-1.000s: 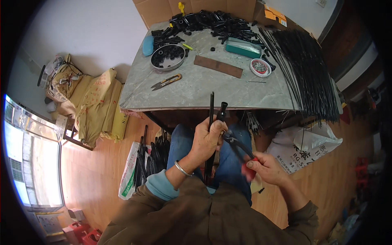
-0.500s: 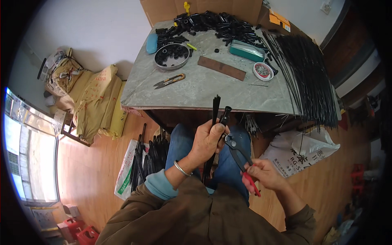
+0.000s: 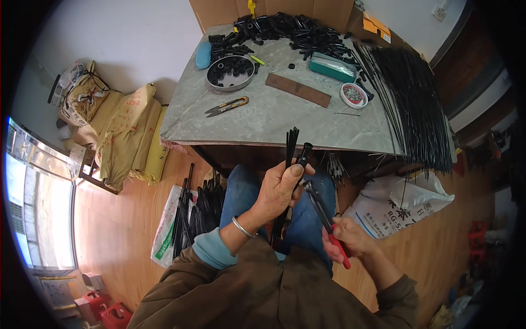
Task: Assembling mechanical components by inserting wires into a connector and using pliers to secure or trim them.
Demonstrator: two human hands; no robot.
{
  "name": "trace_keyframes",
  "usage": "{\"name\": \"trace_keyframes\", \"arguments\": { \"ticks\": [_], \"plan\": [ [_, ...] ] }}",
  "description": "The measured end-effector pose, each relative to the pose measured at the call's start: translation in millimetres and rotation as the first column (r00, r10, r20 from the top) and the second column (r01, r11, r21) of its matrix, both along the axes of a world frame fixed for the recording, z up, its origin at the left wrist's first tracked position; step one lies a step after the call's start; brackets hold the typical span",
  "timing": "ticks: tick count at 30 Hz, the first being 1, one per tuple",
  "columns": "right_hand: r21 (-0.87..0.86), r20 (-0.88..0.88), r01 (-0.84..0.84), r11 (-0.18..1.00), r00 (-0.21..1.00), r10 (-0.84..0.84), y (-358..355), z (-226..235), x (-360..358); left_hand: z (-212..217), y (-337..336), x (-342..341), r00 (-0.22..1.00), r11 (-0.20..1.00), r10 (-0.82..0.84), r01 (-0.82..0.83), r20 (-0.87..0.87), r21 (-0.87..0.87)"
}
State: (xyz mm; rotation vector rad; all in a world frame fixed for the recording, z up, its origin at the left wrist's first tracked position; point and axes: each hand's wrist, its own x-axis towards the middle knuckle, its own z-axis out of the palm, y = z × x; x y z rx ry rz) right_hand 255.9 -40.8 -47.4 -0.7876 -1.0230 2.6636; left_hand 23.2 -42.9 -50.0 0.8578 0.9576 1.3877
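My left hand [image 3: 278, 189], with a metal bangle at its wrist, is closed over my lap around a bundle of thin black rods [image 3: 292, 143] and a short black tubular handle [image 3: 305, 153]. The rods run upright through the fist and come out below it. To the right, my right hand [image 3: 352, 237] grips the red handles of a pair of pincers [image 3: 320, 205]. The jaws of the pincers are close beside the left fingers, under the handle. Whether they bite on anything is too small to tell.
Ahead stands a grey table [image 3: 246, 123] bearing scissors [image 3: 227, 107], a metal bowl [image 3: 230, 88] of black parts, a brown strip [image 3: 297, 90], a teal box [image 3: 332, 67], a small tub [image 3: 353, 95] and long black rods [image 3: 411, 104]. Sacks flank my legs.
The pincers' handles have come closer together and the tool has turned in my right hand. My left hand stays nearly in place, while the tops of the rods have spread slightly.
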Motion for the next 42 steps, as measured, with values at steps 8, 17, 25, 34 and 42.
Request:
{"name": "trace_keyframes", "arguments": {
  "ticks": [8, 17, 25, 34, 42],
  "plan": [
    [0.947, 0.322, -0.295, 0.130, 0.860, -0.395, 26.3, 34.9, -7.3, -10.1, 5.3, -2.7, 1.000, 1.000, 0.009, -0.010, 0.018, 0.014],
    [-0.075, 0.045, -0.145, 0.987, 0.988, 0.148, 8.1, 15.5, -9.6, -7.4, 11.1, -10.1, 0.992, 0.995, -0.094, 0.097, -0.084, 0.025],
    [0.285, 0.303, -0.176, 0.942, 0.949, 0.086, 10.6, 28.9, -16.2, -12.1, 14.6, -15.0, 0.977, 0.976, -0.214, 0.214, -0.019, 0.026],
    [0.185, 0.380, -0.089, 0.979, 0.925, 0.012, -3.5, 18.9, -27.1, -11.6, 20.2, -15.6, 0.967, 0.967, -0.254, 0.254, 0.017, 0.025],
    [0.871, 0.015, -0.289, -0.397, 0.824, -0.566, 75.4, 7.8, -36.0, -37.4, 48.2, -29.4, 0.993, 0.982, 0.122, -0.119, 0.006, -0.148]
  ]
}}
